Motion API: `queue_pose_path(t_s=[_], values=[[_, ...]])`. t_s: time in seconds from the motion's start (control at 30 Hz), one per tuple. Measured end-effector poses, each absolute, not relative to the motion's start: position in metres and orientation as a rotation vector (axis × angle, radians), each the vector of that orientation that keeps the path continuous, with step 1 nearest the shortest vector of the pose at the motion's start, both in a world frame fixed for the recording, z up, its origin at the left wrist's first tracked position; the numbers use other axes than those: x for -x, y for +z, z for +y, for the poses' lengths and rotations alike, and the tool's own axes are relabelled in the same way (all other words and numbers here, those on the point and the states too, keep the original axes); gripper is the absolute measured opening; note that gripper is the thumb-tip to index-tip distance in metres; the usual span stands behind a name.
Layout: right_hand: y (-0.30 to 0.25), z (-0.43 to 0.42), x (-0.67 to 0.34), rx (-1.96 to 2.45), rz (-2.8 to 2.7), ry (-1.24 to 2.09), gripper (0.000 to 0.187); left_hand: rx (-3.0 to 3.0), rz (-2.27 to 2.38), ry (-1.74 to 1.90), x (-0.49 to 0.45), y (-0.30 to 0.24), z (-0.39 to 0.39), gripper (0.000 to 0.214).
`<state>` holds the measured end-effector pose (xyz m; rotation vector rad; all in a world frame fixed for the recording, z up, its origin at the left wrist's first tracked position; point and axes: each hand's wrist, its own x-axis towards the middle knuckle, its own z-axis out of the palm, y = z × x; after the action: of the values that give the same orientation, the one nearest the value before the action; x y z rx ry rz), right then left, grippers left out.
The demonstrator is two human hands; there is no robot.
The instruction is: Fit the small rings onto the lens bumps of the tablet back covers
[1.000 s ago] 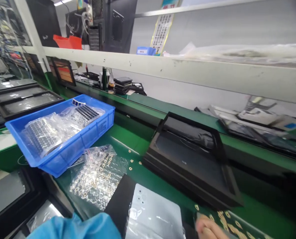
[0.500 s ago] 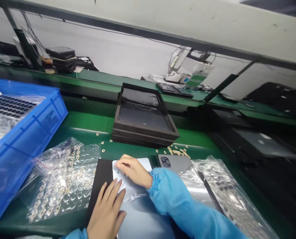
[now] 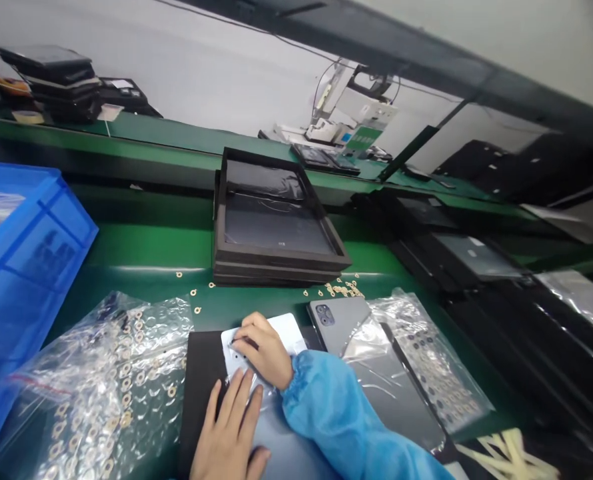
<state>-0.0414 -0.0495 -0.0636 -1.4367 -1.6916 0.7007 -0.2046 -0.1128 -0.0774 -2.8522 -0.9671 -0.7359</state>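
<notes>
Phone back (image 3: 289, 327) on black pad (image 3: 201, 380), near surface (image 3: 126, 250) front edge: 2 hands together on it, left hand (image 3: 229, 433) flat, right hand (image 3: 262, 350) pressing its upper-left corner.

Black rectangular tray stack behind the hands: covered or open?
Open: the top black tray has no lid, and its dark floor shows inside the raised rim.

Pale phone panel (image 3: 289, 329) in clear film, lying flat on a black pad (image 3: 201, 380), one corner under the right hand (image 3: 262, 351), fingers bent onto its surface; left hand (image 3: 229, 430) spread open across the film lower down, just below the right.
</notes>
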Motion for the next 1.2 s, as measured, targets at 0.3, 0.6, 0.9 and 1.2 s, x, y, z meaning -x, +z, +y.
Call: queue_pose_path(t_s=[0.3,0.6,0.9,1.2], values=[[-0.061,-0.045,0.032,1.312,-1.900,0.637,0.017,2.872,-0.935,-0.834,0.203,-0.100,-0.112,0.050],[-0.060,-0.048,0.029,1.268,-1.933,0.607,0.012,2.820,-0.758,-0.734,0.212,-0.100,-0.104,0.061],[-0.065,-0.054,0.034,1.273,-1.972,0.497,0.014,2.837,-0.788,-0.728,0.211,-0.096,-0.105,0.064],[-0.044,-0.037,0.034,1.310,-2.100,0.803,0.023,2.836,-0.766,-0.742,0.211,-0.095,-0.103,0.062]])
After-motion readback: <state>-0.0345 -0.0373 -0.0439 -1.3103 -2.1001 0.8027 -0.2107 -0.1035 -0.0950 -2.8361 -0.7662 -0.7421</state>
